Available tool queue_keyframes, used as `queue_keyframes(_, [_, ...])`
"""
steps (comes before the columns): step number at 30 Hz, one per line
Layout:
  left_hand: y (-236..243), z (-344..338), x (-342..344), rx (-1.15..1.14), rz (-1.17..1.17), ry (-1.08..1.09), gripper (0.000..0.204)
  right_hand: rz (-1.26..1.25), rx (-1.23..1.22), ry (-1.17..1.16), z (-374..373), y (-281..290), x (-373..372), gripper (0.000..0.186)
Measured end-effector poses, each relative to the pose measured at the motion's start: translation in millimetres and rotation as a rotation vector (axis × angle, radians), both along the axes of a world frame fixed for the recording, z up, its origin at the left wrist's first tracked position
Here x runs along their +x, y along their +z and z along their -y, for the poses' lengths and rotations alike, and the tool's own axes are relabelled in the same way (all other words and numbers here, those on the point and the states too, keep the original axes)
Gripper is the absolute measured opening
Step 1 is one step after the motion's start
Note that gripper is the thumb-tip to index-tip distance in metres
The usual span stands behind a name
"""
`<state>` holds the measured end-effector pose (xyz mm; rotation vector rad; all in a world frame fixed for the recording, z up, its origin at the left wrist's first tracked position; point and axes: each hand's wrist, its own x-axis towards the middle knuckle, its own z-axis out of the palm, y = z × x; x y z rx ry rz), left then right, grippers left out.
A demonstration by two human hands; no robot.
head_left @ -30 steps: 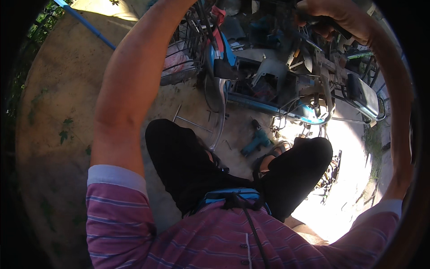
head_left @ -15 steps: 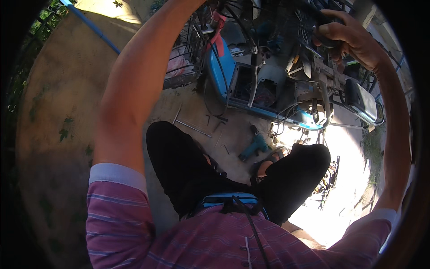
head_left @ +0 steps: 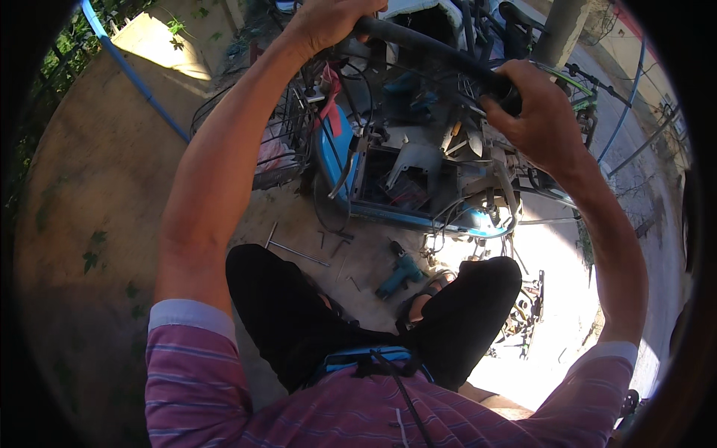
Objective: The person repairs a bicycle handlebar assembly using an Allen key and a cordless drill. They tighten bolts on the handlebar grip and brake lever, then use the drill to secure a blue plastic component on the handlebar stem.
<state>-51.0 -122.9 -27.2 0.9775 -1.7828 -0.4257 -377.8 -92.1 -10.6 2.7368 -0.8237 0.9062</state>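
A thick black curved bar (head_left: 437, 54), whose exact kind I cannot tell, slants across the top of the view. My left hand (head_left: 334, 24) is closed on its left end, close to the upper edge. Around the lower right end, my right hand (head_left: 539, 112) is wrapped, thumb on the near side. Below the bar stands a partly stripped blue electric scooter (head_left: 336, 138), its open dark compartment (head_left: 366, 179) showing a grey plastic piece (head_left: 415, 160). A pink cloth strip (head_left: 329, 91) hangs near its front.
A teal cordless drill (head_left: 401, 270) lies on the ground between my feet. Left of it are a T-handle wrench (head_left: 297, 254) and several small hex keys (head_left: 334, 246). A wire basket (head_left: 280, 149) sits at the scooter's front. Metal parts lie on the sunlit ground (head_left: 534, 310) at right.
The black bar, dark and mostly cut off at the top earlier, now shows along its length between my hands. Both hands have come lower in view, the right one moving left; the view has shifted.
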Motion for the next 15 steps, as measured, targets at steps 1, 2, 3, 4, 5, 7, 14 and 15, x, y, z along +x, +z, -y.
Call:
queue_keyframes(1, [0.1,0.3,0.3,0.003,-0.014,-0.014,0.022,0.037,-0.043,-0.019,-1.6,-1.6,1.7,0.031])
queue_keyframes(2, [0.8,1.2,0.2,-0.012,0.019,-0.004,0.022,-0.003,-0.054,-0.019,3.3,-0.7,-0.9,0.033])
queue_keyframes(3, [1.4,2.5,-1.0,-0.012,0.022,-0.009,0.022,-0.015,0.161,-0.033,9.7,4.8,-4.9,0.036])
queue_keyframes(4, [1.1,2.4,-2.7,-0.008,0.028,-0.013,0.022,-0.025,0.380,-0.046,16.2,10.1,-9.1,0.039])
queue_keyframes(5, [1.8,2.5,-3.9,-0.004,0.033,-0.018,0.023,-0.035,0.599,-0.059,18.9,13.6,-11.5,0.043])
queue_keyframes(7, [3.3,-0.7,-3.0,-0.049,0.093,0.036,0.024,0.032,0.765,-0.043,17.1,18.1,-10.6,0.055])
queue_keyframes(14, [5.5,-3.0,-1.7,-0.065,0.124,0.065,0.027,-0.068,0.373,-0.139,1.2,17.0,-4.7,0.042])
queue_keyframes(15, [5.3,-3.4,-0.3,-0.032,0.125,0.072,0.027,-0.140,0.147,-0.157,-2.5,12.7,-3.9,0.039])
